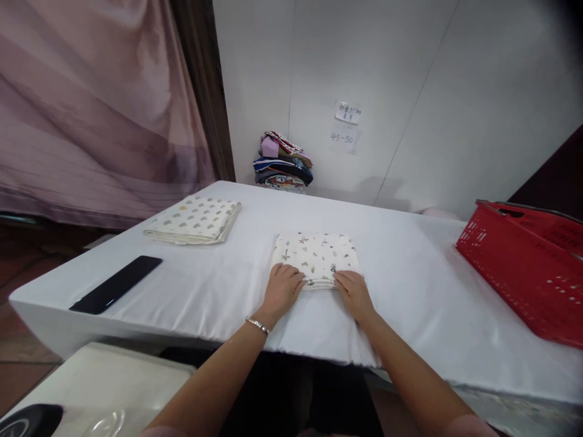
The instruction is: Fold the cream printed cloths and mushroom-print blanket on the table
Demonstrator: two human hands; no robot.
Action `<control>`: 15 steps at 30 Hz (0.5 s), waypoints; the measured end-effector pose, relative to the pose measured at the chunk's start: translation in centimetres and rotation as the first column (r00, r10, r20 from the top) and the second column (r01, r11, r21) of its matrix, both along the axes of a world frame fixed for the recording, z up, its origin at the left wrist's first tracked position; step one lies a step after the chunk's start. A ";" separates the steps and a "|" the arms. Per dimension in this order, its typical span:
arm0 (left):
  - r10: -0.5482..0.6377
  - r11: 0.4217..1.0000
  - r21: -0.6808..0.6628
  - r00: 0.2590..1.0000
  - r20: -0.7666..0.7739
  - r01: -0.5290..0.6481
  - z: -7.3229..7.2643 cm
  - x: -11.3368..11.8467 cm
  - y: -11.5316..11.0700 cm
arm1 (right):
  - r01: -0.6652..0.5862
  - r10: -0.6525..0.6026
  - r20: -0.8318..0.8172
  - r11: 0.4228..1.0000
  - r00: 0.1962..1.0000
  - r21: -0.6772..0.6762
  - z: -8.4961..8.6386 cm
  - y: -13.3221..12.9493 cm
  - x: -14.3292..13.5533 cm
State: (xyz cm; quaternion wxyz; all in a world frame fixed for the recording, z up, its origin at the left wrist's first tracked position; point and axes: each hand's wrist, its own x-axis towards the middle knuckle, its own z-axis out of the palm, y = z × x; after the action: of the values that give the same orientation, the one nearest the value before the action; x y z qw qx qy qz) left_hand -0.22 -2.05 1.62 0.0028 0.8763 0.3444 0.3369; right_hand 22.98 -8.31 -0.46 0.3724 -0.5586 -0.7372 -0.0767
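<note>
A folded white cloth [319, 255] with small grey and reddish prints lies flat in front of me on the white-covered table. My left hand [283, 288] grips its near left corner, fingers on top and close together; a silver bracelet sits on that wrist. At the near right corner, my right hand [355, 292] holds the same cloth the same way. Between the hands, the stacked layers of the near edge show. Both thumbs are mostly hidden. Farther left lies another folded cloth [195, 220], cream with grey printed shapes and one yellow one.
A black phone-like slab [116, 284] lies at the table's left. On the right stands a red perforated basket [523, 273]. Behind the table is a pile of folded fabrics [283, 162] by the wall. A white lidded box [104, 382] is below the table's front left edge.
</note>
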 end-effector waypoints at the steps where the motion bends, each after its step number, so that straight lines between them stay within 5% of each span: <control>1: -0.005 1.000 0.013 1.000 -0.006 0.005 0.0 0.2 0.1 | 0.010 -0.010 -0.001 1.000 1.000 -0.009 0.0 0.1 -0.2; 15: -0.064 0.997 -0.041 0.997 -0.037 0.062 -0.5 0.5 -0.2 | -0.011 0.004 -0.102 0.998 0.995 -0.068 0.3 -0.3 0.3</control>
State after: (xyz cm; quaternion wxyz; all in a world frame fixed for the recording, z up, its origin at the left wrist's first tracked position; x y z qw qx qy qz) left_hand 0.30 -2.29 1.12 0.0244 0.8927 0.3233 0.3131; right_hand 23.33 -8.57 -0.16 0.3904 -0.5714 -0.7215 -0.0218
